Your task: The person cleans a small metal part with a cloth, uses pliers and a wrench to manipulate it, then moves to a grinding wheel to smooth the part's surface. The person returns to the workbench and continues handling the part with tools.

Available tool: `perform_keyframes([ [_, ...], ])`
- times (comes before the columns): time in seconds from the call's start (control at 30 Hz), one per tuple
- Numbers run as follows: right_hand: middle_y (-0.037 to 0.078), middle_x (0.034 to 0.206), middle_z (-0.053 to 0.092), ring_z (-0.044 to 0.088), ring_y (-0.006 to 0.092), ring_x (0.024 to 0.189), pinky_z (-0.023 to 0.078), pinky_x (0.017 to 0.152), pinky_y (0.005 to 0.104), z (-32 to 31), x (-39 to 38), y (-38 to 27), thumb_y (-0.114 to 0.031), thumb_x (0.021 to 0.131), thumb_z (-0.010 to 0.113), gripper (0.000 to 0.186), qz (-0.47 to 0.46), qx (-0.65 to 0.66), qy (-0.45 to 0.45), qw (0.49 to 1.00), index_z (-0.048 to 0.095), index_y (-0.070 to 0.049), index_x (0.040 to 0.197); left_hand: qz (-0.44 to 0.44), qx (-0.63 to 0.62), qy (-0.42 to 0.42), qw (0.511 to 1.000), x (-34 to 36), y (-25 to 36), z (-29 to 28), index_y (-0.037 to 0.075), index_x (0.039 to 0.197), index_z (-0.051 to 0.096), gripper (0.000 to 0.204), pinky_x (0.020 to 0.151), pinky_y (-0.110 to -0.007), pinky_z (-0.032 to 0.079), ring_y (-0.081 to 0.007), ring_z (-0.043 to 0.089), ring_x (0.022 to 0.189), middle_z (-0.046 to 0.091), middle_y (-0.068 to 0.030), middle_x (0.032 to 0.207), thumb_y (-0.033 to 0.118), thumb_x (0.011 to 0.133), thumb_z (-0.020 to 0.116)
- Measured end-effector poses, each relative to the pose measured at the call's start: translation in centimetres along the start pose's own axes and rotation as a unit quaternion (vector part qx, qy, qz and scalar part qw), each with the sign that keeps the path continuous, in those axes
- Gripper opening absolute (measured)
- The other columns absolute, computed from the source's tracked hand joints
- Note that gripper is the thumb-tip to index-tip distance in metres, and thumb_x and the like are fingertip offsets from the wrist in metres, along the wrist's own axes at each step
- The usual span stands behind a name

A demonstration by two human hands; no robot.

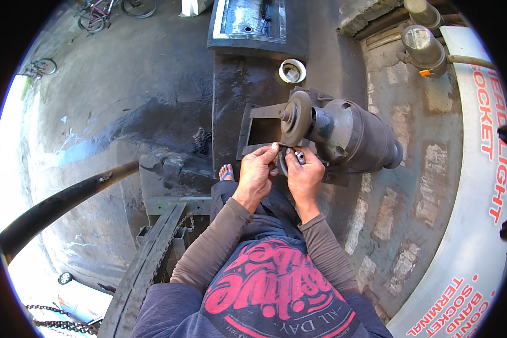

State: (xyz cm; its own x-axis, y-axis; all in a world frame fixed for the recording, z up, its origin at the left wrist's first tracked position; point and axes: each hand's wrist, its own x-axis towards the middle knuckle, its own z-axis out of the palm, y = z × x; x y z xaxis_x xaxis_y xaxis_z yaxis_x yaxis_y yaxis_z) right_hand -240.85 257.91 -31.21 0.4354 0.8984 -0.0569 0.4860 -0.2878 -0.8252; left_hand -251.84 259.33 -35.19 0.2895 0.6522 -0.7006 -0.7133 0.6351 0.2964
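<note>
Over on my right, a broad white curved banner (473, 225) with red block lettering sweeps along the edge of the patchy concrete floor (400, 186), running from top to bottom of what I see. Near its upper end stand two grey metal cylinders (422, 48), one with a small orange tag at its base.

Ahead of me sits a dark, greasy metal workbench (236, 90), and at its far end lies a shallow rectangular steel tray (250, 19). A small round white-rimmed cup (292, 71) rests on the bench just behind the grey bench grinder (349, 135), whose round tan grinding wheel (296, 118) faces me. A dark rectangular metal frame (259, 130) sits just left of the wheel. On my left, a thick black pipe (62, 205) slants across, with a long dark leaf spring (146, 265) below it and a chain (56, 324) in the lower corner. Bicycles (104, 11) stand far off at the top left.

My left hand (257, 173) is curled, with its fingertips pinching the top of a small dark metal ring (283, 164), just under the wheel. My right hand (305, 174) closes narrowly around the ring's other side, and a small shiny metal piece (300, 156) shows beside its fingers. Whether the ring touches the wheel I cannot tell. My foot in a blue sandal (226, 172) shows below the bench.
</note>
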Motion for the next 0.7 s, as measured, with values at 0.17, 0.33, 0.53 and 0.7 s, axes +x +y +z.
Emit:
perform_keyframes([
  [0.17, 0.012, 0.072, 0.069, 0.062, 0.0161, 0.063, 0.051, 0.063, 0.0329, -0.2, 0.1, 1.1, -0.012, 0.089, 0.078, 0.016, -0.042, -0.044, -0.002, 0.998, 0.076, 0.0, 0.098, 0.103, 0.136, 0.002, 0.985, 0.0, 0.2, -0.7, -0.003, 0.118, 0.074, 0.028, 0.051, -0.022, 0.036, -0.0025, 0.047, 0.059, 0.067, 0.0024, 0.081, 0.019, 0.101, 0.071],
  [0.33, 0.019, 0.092, 0.073, 0.073, 0.0354, 0.081, 0.056, 0.073, 0.041, -1.2, -0.6, 1.4, -0.01, 0.088, 0.076, 0.017, -0.107, -0.093, -0.004, 0.99, 0.075, -0.001, 0.103, 0.129, 0.161, 0.035, 0.978, 0.0, -1.6, -0.7, -0.004, 0.111, 0.075, 0.025, 0.049, -0.022, 0.034, -0.0019, 0.045, 0.058, 0.064, 0.0042, 0.076, 0.019, 0.101, 0.071],
  [0.53, 0.018, 0.095, 0.075, 0.073, 0.0347, 0.083, 0.056, 0.075, 0.0401, -0.7, -1.0, 2.8, -0.012, 0.092, 0.074, 0.017, -0.094, -0.066, 0.036, 0.993, 0.075, -0.001, 0.106, 0.052, 0.047, 0.02, 0.997, -0.1, -2.3, 0.1, -0.002, 0.11, 0.074, 0.025, 0.05, -0.022, 0.035, -0.0036, 0.044, 0.057, 0.065, 0.0021, 0.078, 0.022, 0.101, 0.073],
  [0.7, 0.017, 0.087, 0.075, 0.072, 0.0296, 0.076, 0.055, 0.071, 0.0375, -0.3, -0.5, 2.3, -0.012, 0.092, 0.075, 0.015, -0.064, -0.039, 0.036, 0.997, 0.075, -0.001, 0.103, 0.03, -0.023, 0.014, 0.999, 0.3, -2.4, 0.6, 0.001, 0.109, 0.074, 0.022, 0.051, -0.023, 0.035, -0.0048, 0.046, 0.06, 0.069, 0.0015, 0.083, 0.021, 0.1, 0.074],
])
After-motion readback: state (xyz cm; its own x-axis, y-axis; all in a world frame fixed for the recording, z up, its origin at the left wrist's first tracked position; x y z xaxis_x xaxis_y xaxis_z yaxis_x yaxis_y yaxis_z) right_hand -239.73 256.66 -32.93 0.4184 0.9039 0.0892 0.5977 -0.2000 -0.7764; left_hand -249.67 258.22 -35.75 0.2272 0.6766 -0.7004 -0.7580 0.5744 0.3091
